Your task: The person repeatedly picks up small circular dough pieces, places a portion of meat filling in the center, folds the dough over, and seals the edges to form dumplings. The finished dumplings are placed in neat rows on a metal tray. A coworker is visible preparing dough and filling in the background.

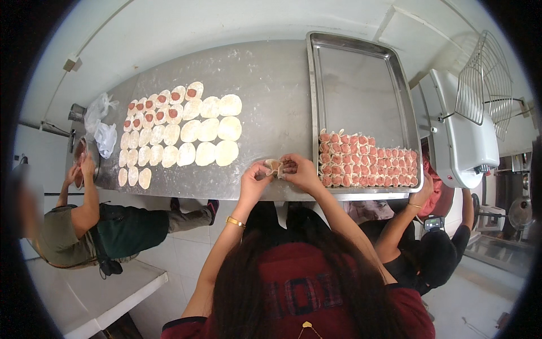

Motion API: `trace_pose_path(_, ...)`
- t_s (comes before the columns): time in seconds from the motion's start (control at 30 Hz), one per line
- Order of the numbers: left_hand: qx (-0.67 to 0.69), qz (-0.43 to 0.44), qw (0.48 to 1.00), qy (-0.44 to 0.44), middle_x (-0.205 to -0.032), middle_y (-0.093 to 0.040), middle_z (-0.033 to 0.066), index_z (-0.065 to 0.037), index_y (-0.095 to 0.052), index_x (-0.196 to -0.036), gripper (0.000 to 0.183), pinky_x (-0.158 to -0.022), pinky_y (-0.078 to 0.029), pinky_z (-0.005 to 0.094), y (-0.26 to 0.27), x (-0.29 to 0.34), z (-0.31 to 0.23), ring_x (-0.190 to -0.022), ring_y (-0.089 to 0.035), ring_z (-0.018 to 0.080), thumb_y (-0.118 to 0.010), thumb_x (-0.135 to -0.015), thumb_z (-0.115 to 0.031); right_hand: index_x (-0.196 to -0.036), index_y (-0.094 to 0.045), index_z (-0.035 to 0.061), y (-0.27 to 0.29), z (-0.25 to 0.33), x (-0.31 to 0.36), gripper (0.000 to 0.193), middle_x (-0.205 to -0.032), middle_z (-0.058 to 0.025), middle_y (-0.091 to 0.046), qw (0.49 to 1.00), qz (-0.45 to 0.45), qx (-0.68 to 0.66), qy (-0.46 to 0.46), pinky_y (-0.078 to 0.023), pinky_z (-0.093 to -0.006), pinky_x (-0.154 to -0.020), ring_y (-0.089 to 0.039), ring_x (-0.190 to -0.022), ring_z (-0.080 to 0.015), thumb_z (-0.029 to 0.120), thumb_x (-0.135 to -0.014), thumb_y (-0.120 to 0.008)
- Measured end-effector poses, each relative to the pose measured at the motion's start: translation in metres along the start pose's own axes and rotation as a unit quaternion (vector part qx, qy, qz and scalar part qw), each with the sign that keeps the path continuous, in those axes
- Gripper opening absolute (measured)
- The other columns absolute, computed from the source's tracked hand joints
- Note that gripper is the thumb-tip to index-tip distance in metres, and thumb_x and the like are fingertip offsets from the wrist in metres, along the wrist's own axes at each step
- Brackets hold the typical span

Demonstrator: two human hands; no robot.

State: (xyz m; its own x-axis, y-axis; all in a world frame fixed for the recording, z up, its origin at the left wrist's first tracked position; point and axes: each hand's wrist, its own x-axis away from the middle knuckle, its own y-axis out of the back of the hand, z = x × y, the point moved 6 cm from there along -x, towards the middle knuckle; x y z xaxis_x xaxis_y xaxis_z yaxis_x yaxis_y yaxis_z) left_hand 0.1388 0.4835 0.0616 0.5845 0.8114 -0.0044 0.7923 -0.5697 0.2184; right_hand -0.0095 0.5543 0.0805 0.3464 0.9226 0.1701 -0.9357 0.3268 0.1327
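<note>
Between the fingers of both my hands, at the table's near edge, is a dumpling (275, 166) whose pale wrapper is pinched up. My left hand (258, 172) grips it from one side and my right hand (300, 172) from the other, both with closed fingers. My fingers partly hide its filling. To the left lie rows of round dough wrappers (205, 153), flat on the metal table (265, 101). Some far-left ones carry a dab of reddish filling (174, 96). Right of my hands, a metal tray (361, 79) holds tight rows of open-topped dumplings (353, 161).
A co-worker (84, 226) stands at the left end, hands at a metal bowl (93, 164) beside crumpled plastic bags (106, 138). Another person (435, 243) is at the right, near the tray's corner. A white machine (451, 124) and a wire rack (480, 85) stand beyond the tray.
</note>
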Motion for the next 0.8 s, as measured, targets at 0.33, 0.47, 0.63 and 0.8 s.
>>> trace_pose_path(0.33, -0.103, 0.005, 0.991, 0.091, -0.091, -0.066, 0.0074, -0.001, -0.057, -0.101, 0.034, -0.071, -0.052, 0.0265, -0.010, 0.006, -0.014, -0.079, -0.063, 0.0124, -0.072, -0.071, 0.004, -0.093, -0.061, 0.0012, -0.008, 0.006, -0.008, 0.027, -0.093, -0.0163, -0.061, 0.955, 0.021, 0.259, 0.143, -0.049, -0.0399, -0.071, -0.061, -0.082, -0.0356, -0.005, -0.067, -0.056)
trace_pose_path(0.47, -0.129, 0.007, 0.990, 0.054, -0.079, -0.066, 0.0100, 0.000, -0.061, -0.096, 0.030, -0.066, -0.052, 0.0284, -0.012, 0.005, -0.024, -0.070, -0.064, 0.0165, -0.075, -0.070, -0.005, -0.092, -0.058, 0.0019, -0.005, 0.019, 0.005, 0.023, -0.092, -0.0163, -0.057, 0.933, 0.014, 0.321, 0.163, -0.046, -0.0449, -0.073, -0.057, -0.086, -0.0375, -0.004, -0.070, -0.054)
trace_pose_path(0.63, -0.163, 0.043, 0.984, 0.063, -0.078, -0.066, 0.0115, 0.001, -0.061, -0.090, 0.024, -0.065, -0.051, 0.0297, -0.020, 0.000, -0.033, -0.069, -0.063, 0.0171, -0.075, -0.072, -0.009, -0.089, -0.057, 0.0016, -0.007, 0.011, 0.005, 0.018, -0.087, -0.0172, -0.054, 0.936, 0.012, 0.309, 0.167, -0.045, -0.0466, -0.073, -0.055, -0.083, -0.0394, -0.003, -0.071, -0.055)
trace_pose_path(0.8, -0.175, 0.054, 0.982, 0.047, -0.073, -0.064, 0.0133, 0.000, -0.059, -0.084, 0.023, -0.061, -0.049, 0.0318, -0.021, -0.004, -0.032, -0.064, -0.062, 0.0202, -0.075, -0.072, -0.013, -0.088, -0.056, 0.0005, -0.006, 0.018, 0.002, 0.017, -0.087, -0.0182, -0.054, 0.941, 0.040, 0.298, 0.155, -0.045, -0.0465, -0.072, -0.056, -0.084, -0.0401, -0.003, -0.072, -0.055)
